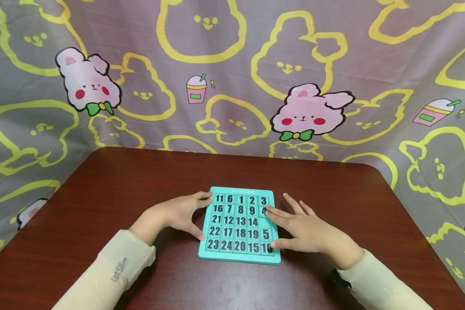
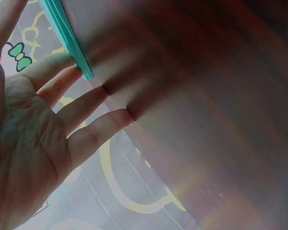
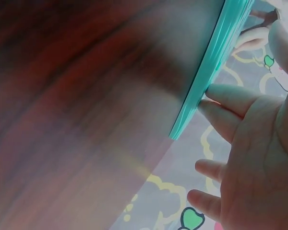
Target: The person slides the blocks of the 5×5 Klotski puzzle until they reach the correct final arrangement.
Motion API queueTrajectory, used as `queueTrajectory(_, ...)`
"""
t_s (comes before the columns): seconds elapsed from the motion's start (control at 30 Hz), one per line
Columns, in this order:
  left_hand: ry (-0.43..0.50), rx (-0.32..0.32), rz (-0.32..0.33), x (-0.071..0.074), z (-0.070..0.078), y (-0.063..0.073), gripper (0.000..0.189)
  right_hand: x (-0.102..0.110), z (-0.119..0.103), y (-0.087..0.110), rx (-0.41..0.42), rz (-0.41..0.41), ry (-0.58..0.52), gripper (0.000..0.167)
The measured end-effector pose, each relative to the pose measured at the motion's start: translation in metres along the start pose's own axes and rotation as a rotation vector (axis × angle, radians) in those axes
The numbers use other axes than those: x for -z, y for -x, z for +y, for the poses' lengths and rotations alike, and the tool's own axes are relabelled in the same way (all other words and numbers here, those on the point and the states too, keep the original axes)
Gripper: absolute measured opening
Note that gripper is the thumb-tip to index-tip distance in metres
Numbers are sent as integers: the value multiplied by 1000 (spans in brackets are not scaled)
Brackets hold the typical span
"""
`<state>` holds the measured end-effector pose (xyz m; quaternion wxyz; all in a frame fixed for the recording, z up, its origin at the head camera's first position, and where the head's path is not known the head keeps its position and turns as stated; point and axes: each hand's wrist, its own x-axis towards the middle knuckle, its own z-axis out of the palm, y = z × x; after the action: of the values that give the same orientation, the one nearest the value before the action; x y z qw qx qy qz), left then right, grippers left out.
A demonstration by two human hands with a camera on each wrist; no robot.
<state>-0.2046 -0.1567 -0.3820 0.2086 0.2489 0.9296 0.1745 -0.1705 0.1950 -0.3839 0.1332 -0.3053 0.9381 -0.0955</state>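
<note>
A turquoise sliding number puzzle (image 1: 239,259) lies flat on the table, its black-numbered tiles facing up. Its one vacant square is at the right end of the third row, beside tile 14 (image 1: 252,222). My left hand (image 1: 180,213) is at the puzzle's left side, thumb at the lower edge and fingertips near the top corner. From the right, my right hand (image 1: 310,232) reaches over the frame, fingertips on tile 4 (image 1: 263,211) and thumb at tile 10 (image 1: 265,248), partly covering both. Both wrist views show straight, spread fingers beside the puzzle's edge.
The dark red-brown table (image 1: 139,172) surrounds the puzzle. Behind it and along both sides hangs a grey-pink curtain (image 1: 232,77) printed with rabbits, drink cups and yellow outlines. A black band (image 1: 340,280) shows at the right sleeve's cuff.
</note>
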Motion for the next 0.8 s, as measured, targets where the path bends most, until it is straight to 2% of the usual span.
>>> queueTrajectory(0.37,13,-2,-2,-2,1,0,109,0,-5,6,20,12,-5,82)
queueTrajectory(0.6,13,-8,0,1,0,1,108,5,-18,23,78,57,-3,76)
queueTrajectory(0.8,1,-18,-4,2,1,0,108,7,-30,38,90,52,-1,74)
